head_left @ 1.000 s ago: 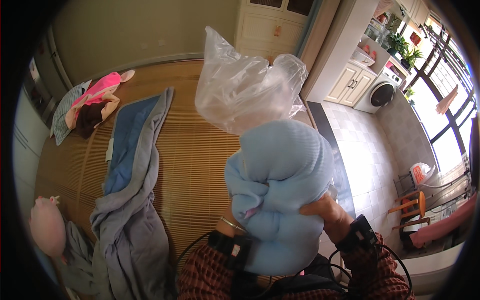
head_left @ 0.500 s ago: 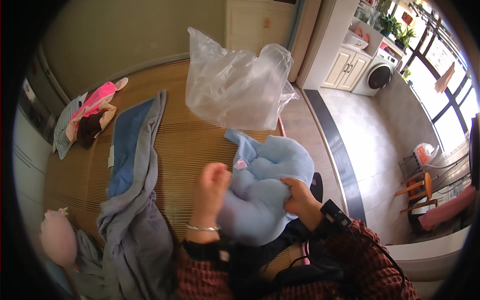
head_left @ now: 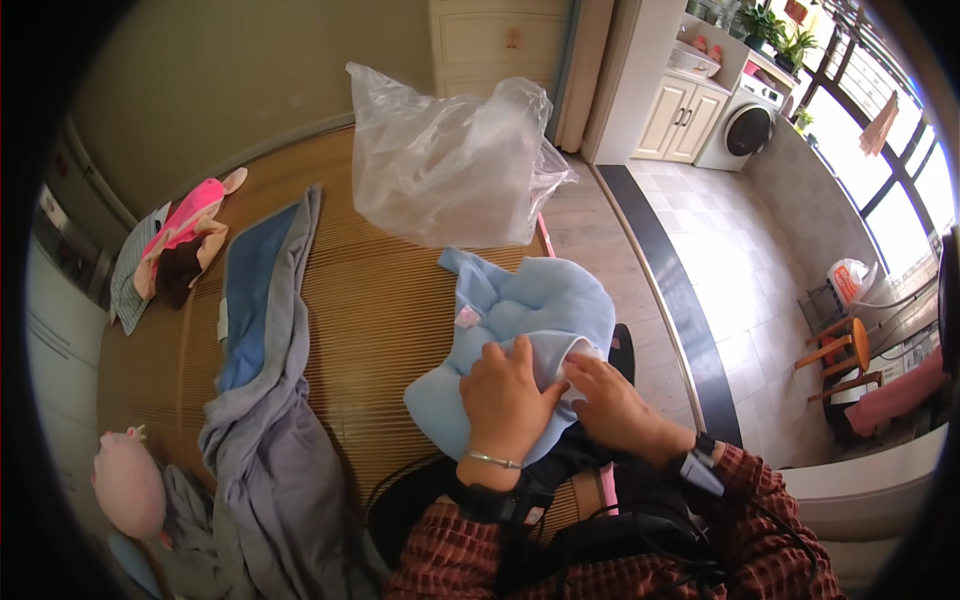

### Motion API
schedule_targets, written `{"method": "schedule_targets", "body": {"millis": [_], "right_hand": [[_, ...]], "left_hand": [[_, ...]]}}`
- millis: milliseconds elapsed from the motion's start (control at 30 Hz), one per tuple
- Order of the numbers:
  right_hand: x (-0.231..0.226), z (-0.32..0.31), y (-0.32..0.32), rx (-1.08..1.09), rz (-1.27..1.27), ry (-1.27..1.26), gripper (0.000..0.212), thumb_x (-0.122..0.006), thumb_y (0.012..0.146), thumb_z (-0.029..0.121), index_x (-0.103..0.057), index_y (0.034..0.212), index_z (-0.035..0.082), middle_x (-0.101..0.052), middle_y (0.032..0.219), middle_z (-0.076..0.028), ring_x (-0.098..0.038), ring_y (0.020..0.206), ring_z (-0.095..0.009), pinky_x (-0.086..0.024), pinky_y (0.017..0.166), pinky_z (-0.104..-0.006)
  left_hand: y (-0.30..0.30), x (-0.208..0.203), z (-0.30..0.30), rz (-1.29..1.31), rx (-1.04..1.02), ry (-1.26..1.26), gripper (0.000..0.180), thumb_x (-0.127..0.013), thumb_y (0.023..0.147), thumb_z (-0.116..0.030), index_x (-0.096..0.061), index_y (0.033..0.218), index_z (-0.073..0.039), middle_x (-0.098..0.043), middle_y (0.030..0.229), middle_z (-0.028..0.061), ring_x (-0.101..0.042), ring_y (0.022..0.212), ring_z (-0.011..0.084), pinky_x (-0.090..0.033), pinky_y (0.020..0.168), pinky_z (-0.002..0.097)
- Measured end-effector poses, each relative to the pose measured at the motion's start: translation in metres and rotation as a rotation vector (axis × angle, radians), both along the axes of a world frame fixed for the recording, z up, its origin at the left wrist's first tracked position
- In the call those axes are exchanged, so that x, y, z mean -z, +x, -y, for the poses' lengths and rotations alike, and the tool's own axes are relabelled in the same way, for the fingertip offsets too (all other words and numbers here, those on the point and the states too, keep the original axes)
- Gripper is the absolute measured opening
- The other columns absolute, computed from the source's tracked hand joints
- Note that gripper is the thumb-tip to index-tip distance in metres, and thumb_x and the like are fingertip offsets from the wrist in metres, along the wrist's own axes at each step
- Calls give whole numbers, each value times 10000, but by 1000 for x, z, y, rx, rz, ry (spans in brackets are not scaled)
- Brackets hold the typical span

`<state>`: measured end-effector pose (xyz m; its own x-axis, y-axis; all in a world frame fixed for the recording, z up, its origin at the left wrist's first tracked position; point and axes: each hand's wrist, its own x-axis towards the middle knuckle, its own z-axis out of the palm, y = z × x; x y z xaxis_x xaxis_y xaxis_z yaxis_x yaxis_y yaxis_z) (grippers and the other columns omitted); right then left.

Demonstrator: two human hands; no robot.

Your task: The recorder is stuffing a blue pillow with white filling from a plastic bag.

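Note:
A puffy, lobed light blue cushion (head_left: pixel 558 292) with a small pink tag lies in front of me at the right edge of the mat. My left hand (head_left: pixel 508 395) grips the near part of it, fingers bent and thumb reaching right. Close beside it, my right hand (head_left: pixel 612 400) pinches a fold of the cushion's edge, where a white inner side shows. Its fingertips are partly hidden by that fold. Beyond the cushion stands a crumpled clear plastic bag (head_left: pixel 445 165).
A long grey and blue blanket (head_left: pixel 262 420) stretches along the left of the woven mat (head_left: pixel 375 330). Further left are a pink plush toy (head_left: pixel 130 482) and pink, brown and striped cloth pieces (head_left: pixel 180 245). A washing machine (head_left: pixel 742 125) and a wooden stool (head_left: pixel 845 345) stand right.
My left hand has come down from the air onto the cushion and moved right, next to my right hand. A fold with a white inside now shows between them. The view has shifted slightly.

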<state>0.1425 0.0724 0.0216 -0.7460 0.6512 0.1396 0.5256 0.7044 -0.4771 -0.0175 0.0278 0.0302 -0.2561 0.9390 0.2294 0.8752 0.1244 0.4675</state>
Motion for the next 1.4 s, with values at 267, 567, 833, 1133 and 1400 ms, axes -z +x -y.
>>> {"method": "schedule_targets", "body": {"millis": [267, 567, 833, 1133, 1400], "right_hand": [[34, 0, -6, -170, -4, -48, 489, -514, 696, -46, -454, 1182, -61, -506, 1183, -247, -453, 1164, -368, -365, 993, -385], [88, -44, -21, -255, -103, 38, 88, -593, 667, 66, -634, 742, 46, -620, 764, -140, -599, 707, -324, -470, 616, -388], [100, -60, -24, -49, 476, 169, 362, -578, 769, 123, -571, 1120, 38, -487, 1293, -146, -413, 1247, -204, -372, 964, -298], [-22, -28, -6, -213, 203, -114, 318, -585, 734, 21, -578, 1050, -15, -546, 1123, -191, -503, 1080, -343, -415, 931, -388], [-5, -29, -8, -330, 277, -112, 290, -534, 721, 18, -607, 1002, 21, -604, 873, -136, -604, 853, -307, -495, 761, -368]], "left_hand": [[-1, 31, 1, -95, 123, 100, 144, -605, 699, -117, -511, 787, -54, -542, 738, 124, -561, 696, 312, -434, 624, 423], [4, 36, 0, 44, 352, 82, 41, -496, 744, -88, -521, 718, -68, -561, 685, 88, -567, 661, 274, -420, 627, 389], [10, 37, -1, 50, 303, 104, 35, -519, 723, -61, -493, 700, -57, -538, 653, 108, -548, 604, 297, -419, 581, 403], [-2, 35, -1, 187, 125, 200, 179, -563, 672, -10, -448, 807, -33, -502, 754, 140, -528, 685, 343, -417, 594, 444], [-7, 38, -2, 179, 340, 174, 133, -617, 681, -66, -511, 762, -56, -530, 781, 110, -538, 753, 314, -414, 647, 421]]}}
